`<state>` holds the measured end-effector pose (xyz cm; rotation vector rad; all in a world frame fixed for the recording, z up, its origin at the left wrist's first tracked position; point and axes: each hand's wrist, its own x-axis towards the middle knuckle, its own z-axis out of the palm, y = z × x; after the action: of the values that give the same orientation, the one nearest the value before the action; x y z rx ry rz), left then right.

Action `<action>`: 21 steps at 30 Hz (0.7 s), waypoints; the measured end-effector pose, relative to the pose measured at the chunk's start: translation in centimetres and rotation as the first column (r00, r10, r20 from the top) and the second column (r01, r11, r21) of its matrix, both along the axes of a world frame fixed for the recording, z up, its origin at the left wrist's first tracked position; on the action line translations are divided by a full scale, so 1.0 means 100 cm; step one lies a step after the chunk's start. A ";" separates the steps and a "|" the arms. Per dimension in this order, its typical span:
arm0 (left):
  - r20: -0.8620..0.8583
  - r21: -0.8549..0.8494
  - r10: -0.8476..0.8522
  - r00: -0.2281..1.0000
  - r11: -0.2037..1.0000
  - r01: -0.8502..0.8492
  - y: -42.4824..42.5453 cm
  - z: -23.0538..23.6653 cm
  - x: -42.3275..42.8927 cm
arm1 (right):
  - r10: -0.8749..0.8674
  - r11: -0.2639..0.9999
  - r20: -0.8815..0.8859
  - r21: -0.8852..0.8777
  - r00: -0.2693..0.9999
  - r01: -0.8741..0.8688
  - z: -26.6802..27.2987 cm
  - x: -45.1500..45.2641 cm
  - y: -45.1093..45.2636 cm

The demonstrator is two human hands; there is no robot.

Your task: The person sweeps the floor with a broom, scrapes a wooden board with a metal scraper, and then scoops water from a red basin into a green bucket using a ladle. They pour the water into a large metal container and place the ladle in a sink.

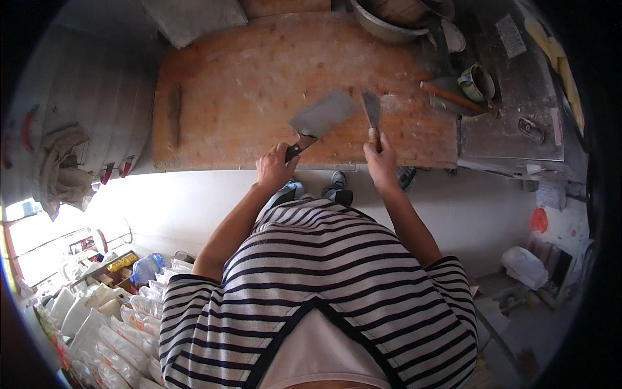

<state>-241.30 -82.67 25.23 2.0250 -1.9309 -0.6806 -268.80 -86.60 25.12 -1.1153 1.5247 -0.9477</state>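
Note:
My left hand [276, 166] grips the dark handle of a cleaver [324, 113], whose broad metal blade points up and to the right over a wooden work board [233, 97]. In my right hand [381, 163] is the light handle of a scraper [371, 108], its blade pointing away from me. The two blades are close together, with a narrow gap between them. Both hands are near the board's front edge. Small pale crumbs and whitish smears mark the wood. A dark elongated patch or object lies at the board's left; I cannot tell which.
Beyond the board at the right is a metal basin [388, 29]. A rolling pin [452, 97] lies near an enamel mug [476, 82] at the right. A grey slab [197, 19] touches the far left corner. Metal cabinets [97, 87] with red handles stand left; filled bags [121, 340] are behind left.

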 end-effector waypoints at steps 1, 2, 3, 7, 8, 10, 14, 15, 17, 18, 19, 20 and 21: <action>-0.002 0.085 -0.014 1.000 0.996 0.014 -0.002 -0.010 -0.004 | 0.077 0.996 -0.061 0.047 0.995 -0.074 -0.001 0.001 0.006; -0.007 0.149 -0.032 0.999 0.988 0.033 -0.004 -0.019 -0.007 | 0.145 0.987 -0.128 0.081 0.981 -0.136 -0.001 0.002 0.011; -0.043 0.171 -0.088 0.995 0.981 0.094 -0.005 -0.027 -0.007 | 0.216 0.976 -0.158 0.013 0.963 -0.217 0.000 0.003 0.018; -0.625 0.734 0.463 0.628 0.624 0.270 -0.010 -0.057 -0.014 | 0.449 0.873 -0.280 -0.067 0.849 -0.484 0.011 0.010 0.046; -0.625 0.694 0.400 0.671 0.678 0.243 -0.008 -0.062 -0.019 | 0.515 0.838 -0.348 0.011 0.783 -0.546 0.014 0.014 0.047; -0.582 0.606 0.262 0.770 0.771 0.196 0.002 -0.069 -0.031 | 0.655 0.739 -0.464 0.228 0.596 -0.634 0.018 0.024 0.041; -0.556 0.577 0.197 0.808 0.791 0.204 0.007 -0.070 -0.041 | 0.532 0.844 -0.502 0.254 0.682 -0.472 0.005 0.054 -0.021; -0.594 0.593 0.240 0.768 0.775 0.217 0.007 -0.068 -0.039 | 0.495 0.867 -0.527 0.241 0.691 -0.437 0.001 0.055 -0.033; -0.575 0.544 0.192 0.795 0.816 0.196 0.005 -0.064 -0.029 | 0.308 0.929 -0.605 0.024 0.734 -0.369 -0.007 0.054 -0.044; -0.557 0.519 0.170 0.813 0.835 0.182 0.006 -0.061 -0.024 | 0.287 0.918 -0.588 -0.057 0.756 -0.393 -0.009 0.050 -0.043; -0.508 0.458 0.150 0.848 0.881 0.119 0.006 -0.059 -0.019 | 0.262 0.908 -0.569 -0.128 0.779 -0.398 -0.010 0.046 -0.036; -0.445 0.345 0.065 0.893 0.933 0.104 0.007 -0.056 -0.011 | 0.256 0.910 -0.558 -0.136 0.789 -0.391 -0.010 0.042 -0.027; -0.355 0.245 -0.011 0.935 0.964 0.105 0.009 -0.053 -0.002 | 0.254 0.922 -0.480 -0.143 0.840 -0.361 -0.008 0.039 -0.017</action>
<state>-241.53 -81.75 19.94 1.8275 -1.7687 -1.2768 -264.85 -88.29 24.27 -1.7927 1.5507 -0.6729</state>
